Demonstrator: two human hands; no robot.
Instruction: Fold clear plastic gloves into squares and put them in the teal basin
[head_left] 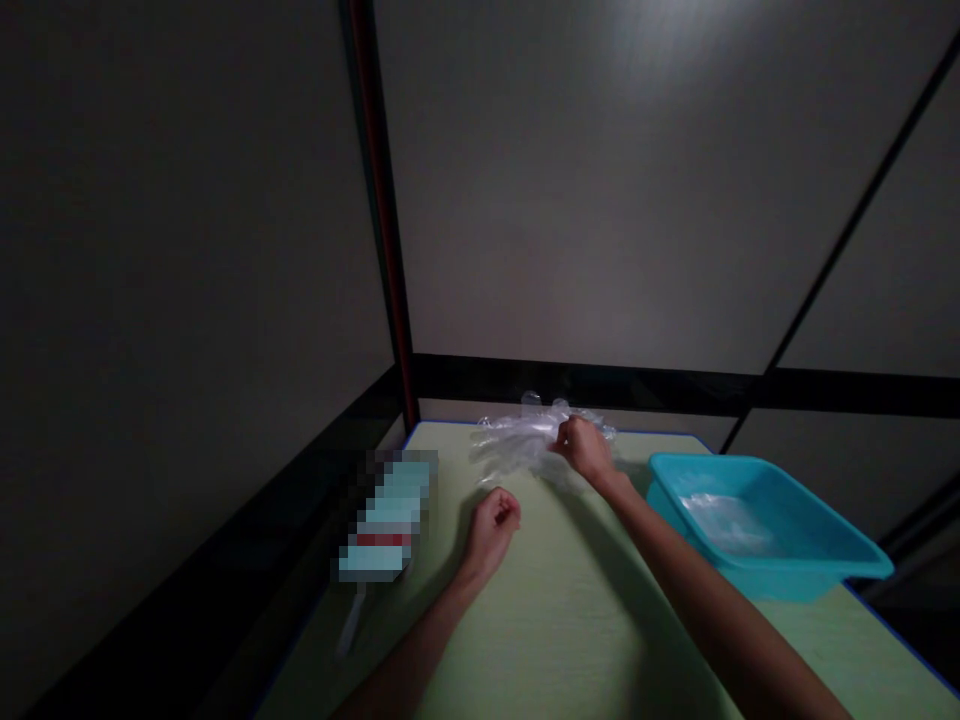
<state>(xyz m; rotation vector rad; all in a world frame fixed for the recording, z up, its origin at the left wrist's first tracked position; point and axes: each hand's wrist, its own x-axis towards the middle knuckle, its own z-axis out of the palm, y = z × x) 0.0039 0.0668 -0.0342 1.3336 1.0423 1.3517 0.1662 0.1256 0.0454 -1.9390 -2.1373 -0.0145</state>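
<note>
A loose pile of thin, clear plastic gloves (514,440) lies at the far end of the table, with rounded finger shapes showing along its edge. My right hand (583,450) reaches over the right part of the pile, fingertips pinched on a clear plastic glove. Just in front of the pile is my left hand (493,520), its fingers curled closed and nothing visible in them. The exact spot where the right fingertips meet the plastic is partly hidden by the hand.
On the right of the pale green table (555,620) stands a turquoise plastic basin (832,555) with clear plastic material (727,522) inside. A pixelated light-blue object (386,520) lies along the left edge. Grey wall panels (585,220) rise behind the table.
</note>
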